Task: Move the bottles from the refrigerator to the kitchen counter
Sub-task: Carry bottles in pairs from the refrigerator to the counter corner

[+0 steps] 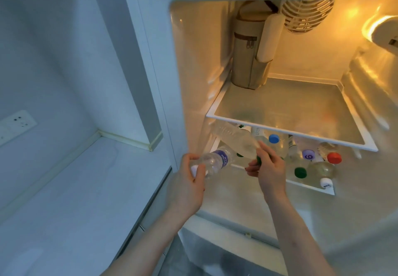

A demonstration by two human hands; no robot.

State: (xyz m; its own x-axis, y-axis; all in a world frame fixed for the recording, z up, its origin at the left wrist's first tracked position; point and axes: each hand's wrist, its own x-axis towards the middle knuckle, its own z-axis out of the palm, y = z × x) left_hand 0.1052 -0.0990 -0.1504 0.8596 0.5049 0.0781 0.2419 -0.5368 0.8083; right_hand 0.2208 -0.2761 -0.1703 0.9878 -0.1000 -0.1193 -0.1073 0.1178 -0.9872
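We hold two thin clear plastic bottles at the mouth of the refrigerator (280,103). The purple-label bottle (66,161) lies tilted in our left hand (191,176), fingers curled around its neck end by the white cap, its base pointing into the lower shelf (310,186). Our right hand (269,166) wraps the green-capped bottle (234,138) near its cap — the body slants up to the left under the glass shelf (290,133). These look light if empty, heavier if full; we cannot tell which. The walls will likely dent and slip when cold and damp, so the stiffer neck is the better hold. Both forearms reach forward, wrists bent inward. More bottles lie on the lower shelf; the kitchen counter (75,189) sits just left.
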